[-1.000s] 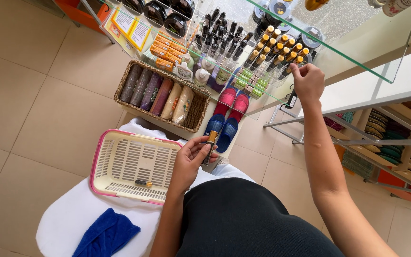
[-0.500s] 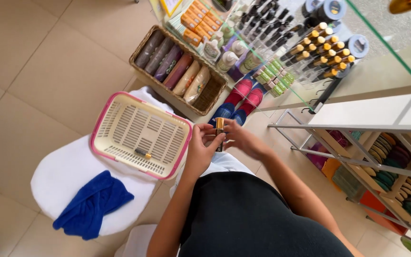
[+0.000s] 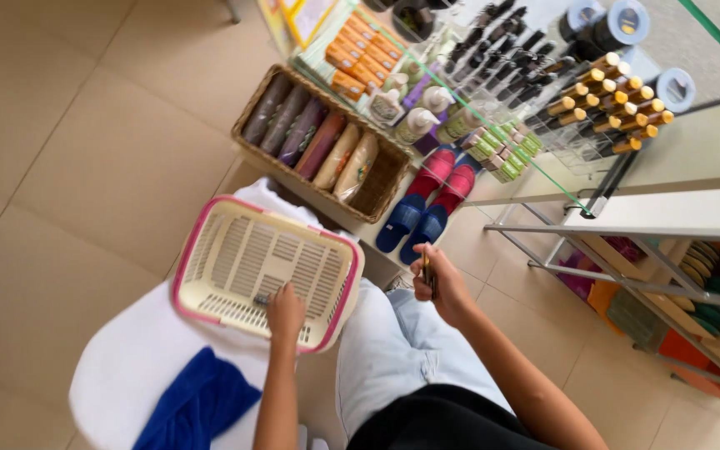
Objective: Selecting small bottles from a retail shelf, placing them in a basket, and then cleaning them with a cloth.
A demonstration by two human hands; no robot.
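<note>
**Operator:** Head view checked. Where do my hands stand?

**Guide:** Your left hand (image 3: 285, 310) reaches into the cream basket with the pink rim (image 3: 210, 223). Its fingers are drawn together on a small dark item (image 3: 262, 298) near the basket's front wall; whether they pinch it or only touch it cannot be told. Your right hand (image 3: 443, 283) is closed around a slim dark bottle with a gold band (image 3: 429, 275), held upright above your knee.

**Operator:** What surrounds them?

**Guide:** The basket rests on a white-covered surface (image 3: 127, 367) to your left, with a blue cloth (image 3: 197, 404) lying just beside the basket's near edge. Ahead on the floor stands a wicker basket (image 3: 381, 187) holding rolled packets, and beside it a pair of pink and blue slippers (image 3: 427, 208). Past those, a glass shelf (image 3: 543, 167) carries rows of small bottles.

**Operator:** How do I handle this step well?

**Guide:** Keep the bottle upright and gripped around its body, not by the cap. Keep the left hand low inside the basket so the small item lands flat on the slatted bottom; my judgement is that a slim item could slip through the slots if it is released on end. Steady the basket with that hand, since it sits close to the edge of the surface.
</note>
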